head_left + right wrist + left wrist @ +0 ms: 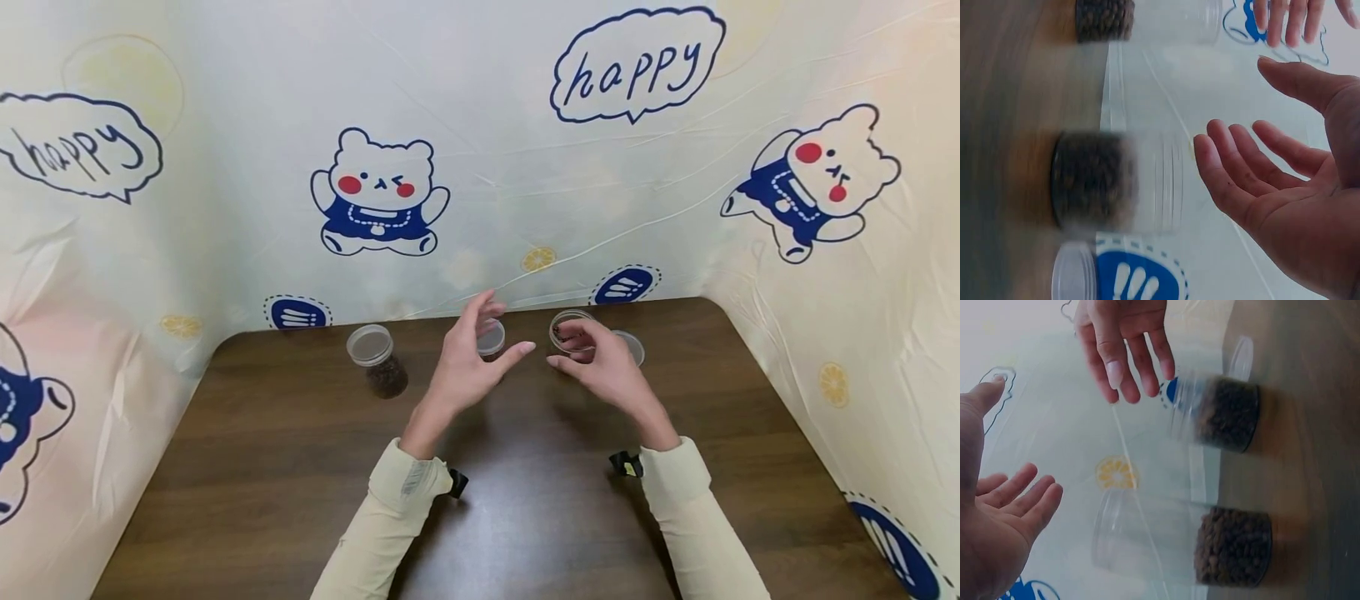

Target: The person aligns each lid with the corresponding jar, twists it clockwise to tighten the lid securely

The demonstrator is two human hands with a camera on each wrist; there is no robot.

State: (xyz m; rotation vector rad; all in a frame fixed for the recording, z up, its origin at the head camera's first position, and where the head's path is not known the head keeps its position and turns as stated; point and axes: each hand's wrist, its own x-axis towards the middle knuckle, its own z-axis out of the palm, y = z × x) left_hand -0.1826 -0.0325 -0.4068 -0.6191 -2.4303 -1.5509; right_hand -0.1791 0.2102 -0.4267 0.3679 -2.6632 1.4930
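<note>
My left hand [467, 367] hovers, fingers and thumb spread, in front of a tall clear jar [491, 340] half filled with dark brown beans or pellets. That jar is partly hidden by the hand in the head view. My right hand [603, 367] is beside and above a shorter clear jar [558, 318] of dark bits, its fingers loosely bent and overlapping the rim. In the right wrist view nothing lies between the right hand's fingers [1229, 181], and the short jar [1097, 181] stands apart from them. A round clear lid [1074, 274] is next to the short jar.
Another clear jar [382, 367] with a pale top and dark contents stands at the left. All sit near the back edge of the brown wooden table [525, 500]. A printed cloth [480, 167] closes off the back and sides.
</note>
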